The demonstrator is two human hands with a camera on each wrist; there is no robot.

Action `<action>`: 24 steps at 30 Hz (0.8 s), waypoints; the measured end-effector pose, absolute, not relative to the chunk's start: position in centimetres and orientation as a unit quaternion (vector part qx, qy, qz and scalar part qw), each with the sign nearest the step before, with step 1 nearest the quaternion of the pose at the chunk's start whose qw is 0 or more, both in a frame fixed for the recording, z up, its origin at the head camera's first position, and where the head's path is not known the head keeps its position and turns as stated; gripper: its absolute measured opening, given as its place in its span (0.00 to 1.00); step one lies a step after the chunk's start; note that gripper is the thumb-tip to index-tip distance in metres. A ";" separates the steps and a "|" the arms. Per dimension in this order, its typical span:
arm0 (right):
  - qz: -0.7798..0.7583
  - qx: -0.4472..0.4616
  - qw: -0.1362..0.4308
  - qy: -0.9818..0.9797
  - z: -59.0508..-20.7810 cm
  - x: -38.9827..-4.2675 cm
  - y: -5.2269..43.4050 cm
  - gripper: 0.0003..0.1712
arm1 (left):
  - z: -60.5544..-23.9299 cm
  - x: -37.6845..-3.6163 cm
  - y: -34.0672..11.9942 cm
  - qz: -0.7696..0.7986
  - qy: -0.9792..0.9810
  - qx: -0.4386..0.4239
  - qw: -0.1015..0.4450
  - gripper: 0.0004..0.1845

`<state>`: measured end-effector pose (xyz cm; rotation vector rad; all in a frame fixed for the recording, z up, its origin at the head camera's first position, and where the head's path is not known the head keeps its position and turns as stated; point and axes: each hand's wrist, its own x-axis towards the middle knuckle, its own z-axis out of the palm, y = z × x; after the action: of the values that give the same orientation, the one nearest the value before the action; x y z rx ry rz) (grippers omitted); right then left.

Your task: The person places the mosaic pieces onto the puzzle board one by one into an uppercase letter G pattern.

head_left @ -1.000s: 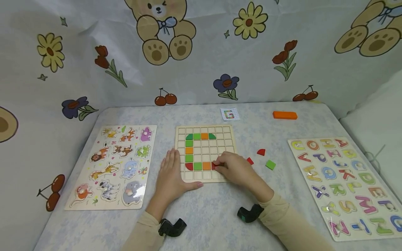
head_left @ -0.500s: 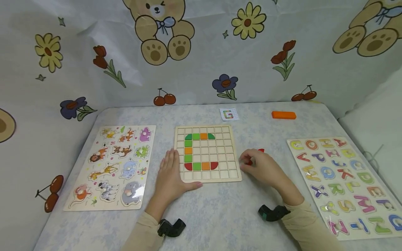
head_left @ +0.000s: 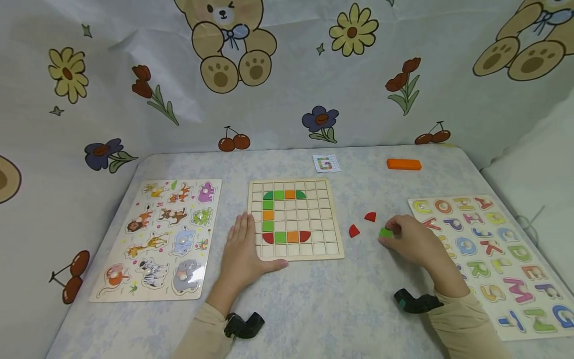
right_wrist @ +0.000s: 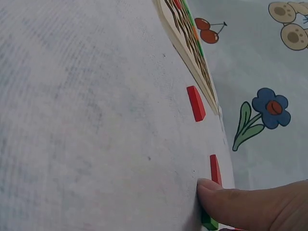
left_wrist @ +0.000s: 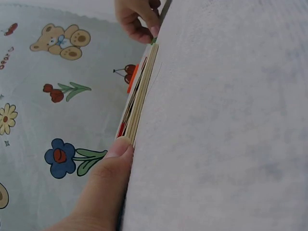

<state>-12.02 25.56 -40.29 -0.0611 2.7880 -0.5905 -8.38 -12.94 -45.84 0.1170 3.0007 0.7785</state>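
Note:
My left hand [head_left: 244, 252] lies with straight fingers along the left edge of a wooden grid board [head_left: 322, 249], its thumb at the front edge. Coloured tiles on the board form a C-like outline, with a red quarter-round tile [head_left: 305, 236] at the lower right end. To the right of the board, my right hand [head_left: 412, 242] pinches a green square tile [head_left: 385, 233] between thumb and fingers. In the right wrist view the thumb covers part of that green tile [right_wrist: 210, 221]. Two red quarter-round tiles, one nearer [head_left: 354, 231] and one farther [head_left: 370, 217], lie between board and hand.
A small pattern card [head_left: 326, 163] lies behind the board, and an orange bar [head_left: 404, 164] farther right. An animal puzzle board [head_left: 179, 249] is on the left. On the right, a letter puzzle board [head_left: 482, 249] is partly under my right forearm.
My right hand has left the red tile on the board's lower row and moved right, past the loose red tiles, to the green square tile it now pinches. My left hand has stayed put.

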 end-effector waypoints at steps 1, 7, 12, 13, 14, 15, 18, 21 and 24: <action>-0.206 -0.025 0.142 0.968 -40.2 -12.0 25.6 0.24 | -45.8 -8.4 -13.0 0.251 0.967 0.038 0.020 0.80; -0.212 -0.035 0.113 0.970 -40.1 -12.0 24.8 0.14 | -45.8 -8.4 -12.9 0.249 0.968 0.038 0.021 0.80; -0.225 -0.037 0.079 0.971 -40.2 -12.3 23.9 0.10 | -45.9 -8.5 -12.8 0.250 0.967 0.037 0.023 0.80; -0.228 -0.037 0.072 0.970 -40.2 -12.4 23.7 0.10 | -45.9 -8.5 -12.8 0.249 0.967 0.037 0.025 0.80; -0.234 -0.037 0.068 0.969 -40.2 -12.5 23.4 0.09 | -45.9 -8.5 -12.8 0.250 0.967 0.039 0.024 0.80; -0.241 -0.039 0.064 0.968 -40.2 -12.6 23.0 0.09 | -45.8 -8.5 -12.8 0.250 0.967 0.040 0.023 0.80; -0.265 -0.046 0.057 0.961 -40.2 -13.1 21.5 0.09 | -45.7 -8.5 -12.7 0.251 0.967 0.039 0.023 0.80; -0.296 -0.061 0.061 0.951 -40.4 -13.4 19.3 0.09 | -45.7 -8.4 -12.8 0.253 0.967 0.037 0.023 0.80; -0.321 -0.079 0.073 0.941 -40.8 -13.7 17.0 0.10 | -45.8 -8.3 -12.9 0.252 0.967 0.035 0.022 0.80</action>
<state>-13.67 16.96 -40.84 -0.2371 2.8273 -0.9629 -8.27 -12.89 -45.77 0.1082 2.9948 0.7807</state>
